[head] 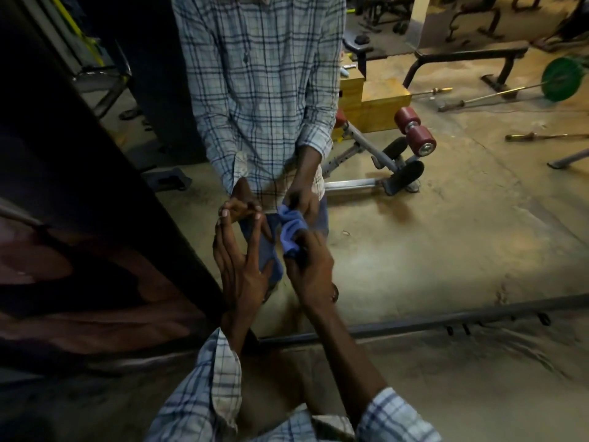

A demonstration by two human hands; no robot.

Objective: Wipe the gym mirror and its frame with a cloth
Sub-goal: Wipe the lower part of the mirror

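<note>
While against mirror (414, 237), cloth (290, 236) in fingers (304, 247)

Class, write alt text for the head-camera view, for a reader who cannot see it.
A person's right hand holds a crumpled blue cloth against a large gym mirror, while the straight fingers of the left hand touch the glass beside it. The mirror reflects their checked shirt, a bench with red rollers and a green weight plate.
</note>
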